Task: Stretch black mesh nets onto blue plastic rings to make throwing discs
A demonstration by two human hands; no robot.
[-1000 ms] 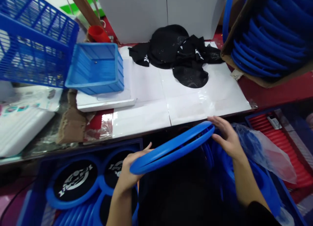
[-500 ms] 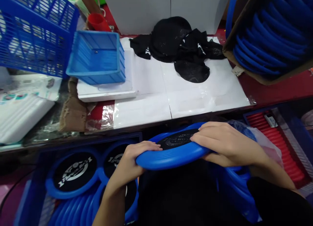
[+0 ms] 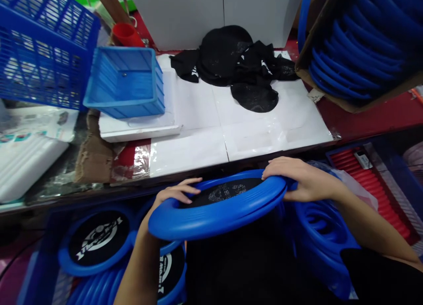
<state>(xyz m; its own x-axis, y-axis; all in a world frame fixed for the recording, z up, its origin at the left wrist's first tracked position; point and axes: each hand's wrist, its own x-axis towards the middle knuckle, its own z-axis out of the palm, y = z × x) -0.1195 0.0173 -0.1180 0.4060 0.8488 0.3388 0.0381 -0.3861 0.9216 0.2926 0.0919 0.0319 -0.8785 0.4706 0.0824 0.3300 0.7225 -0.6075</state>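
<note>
blue disc, smooth-rimmed around black mesh, is gripped by left fingers and right fingers.

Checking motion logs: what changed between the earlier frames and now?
Blue ring turned from edge-on, its black mesh face now toward the camera. Left hand and right hand grip it in every frame. Black fabric pieces and open blue bin stayed put.

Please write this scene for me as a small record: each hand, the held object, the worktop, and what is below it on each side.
Left hand: on the disc's left rim
Right hand: on its right rim
Held object: blue-rimmed disc, black mesh centre
Worktop: black fabric pieces, light-blue bin
Below left: printed discs
Below right: blue rings, red ridged items
</note>
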